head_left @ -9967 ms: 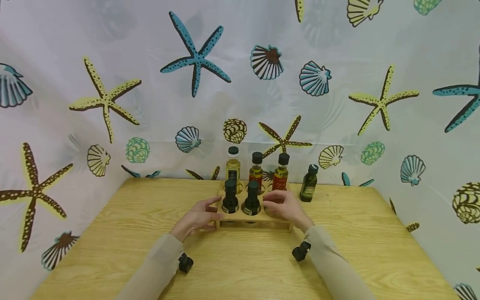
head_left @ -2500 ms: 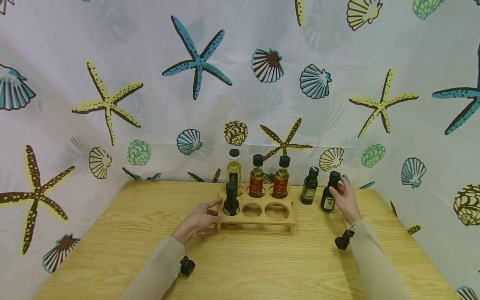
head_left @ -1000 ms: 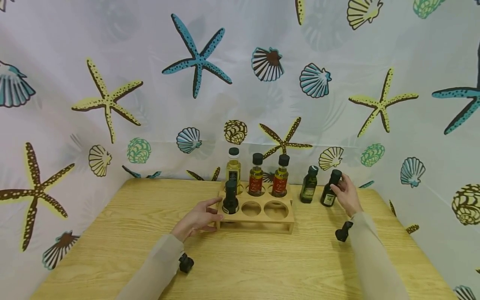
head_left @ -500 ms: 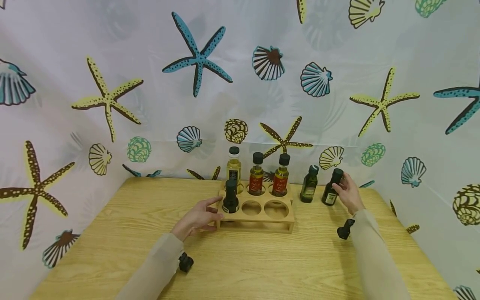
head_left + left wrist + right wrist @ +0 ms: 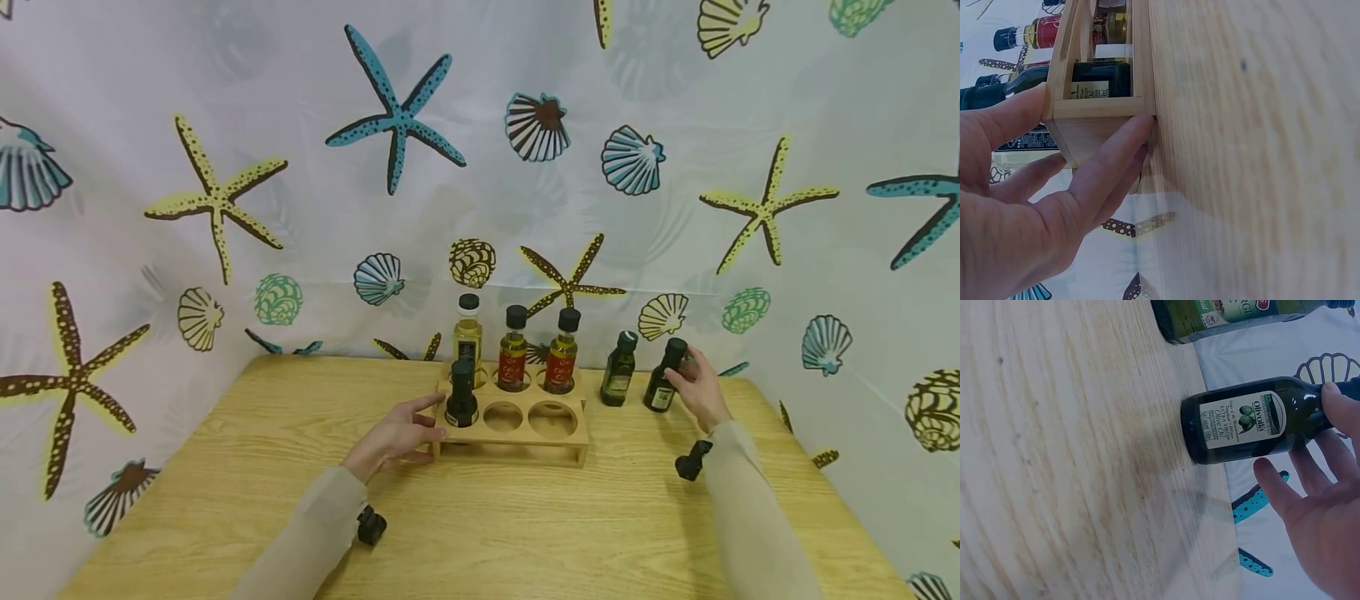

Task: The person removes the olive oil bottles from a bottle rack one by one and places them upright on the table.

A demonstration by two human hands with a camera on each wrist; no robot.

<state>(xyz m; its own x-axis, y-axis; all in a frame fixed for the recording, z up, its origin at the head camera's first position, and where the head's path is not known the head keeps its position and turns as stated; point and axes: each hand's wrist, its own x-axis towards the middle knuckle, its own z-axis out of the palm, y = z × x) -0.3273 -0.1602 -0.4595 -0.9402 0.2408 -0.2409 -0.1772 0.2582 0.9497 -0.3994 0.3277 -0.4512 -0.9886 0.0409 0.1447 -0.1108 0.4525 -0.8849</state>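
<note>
My right hand (image 5: 701,392) pinches the neck of a dark olive oil bottle (image 5: 1244,422) between thumb and fingers. That bottle stands upright at the back right of the table, its base at the wood. My left hand (image 5: 393,433) grips the left end of a wooden bottle rack (image 5: 517,452), thumb on the upper front edge, fingers against the end panel. In the rack's front row, a dark bottle (image 5: 461,404) sits in the left hole; the middle and right holes are vacant. Behind it stand a pale yellow oil bottle (image 5: 467,340) and two red-labelled bottles (image 5: 512,367).
A green glass bottle (image 5: 617,375) stands between the rack and the held bottle. A patterned curtain (image 5: 480,167) of starfish and shells hangs right behind the wooden table (image 5: 510,533) and along both sides.
Ten seconds ago, a second dark bottle filled the rack's middle front hole and my right hand was at the rack. The bottle since moved right onto the table, lately shifting slightly. Left hand stayed.
</note>
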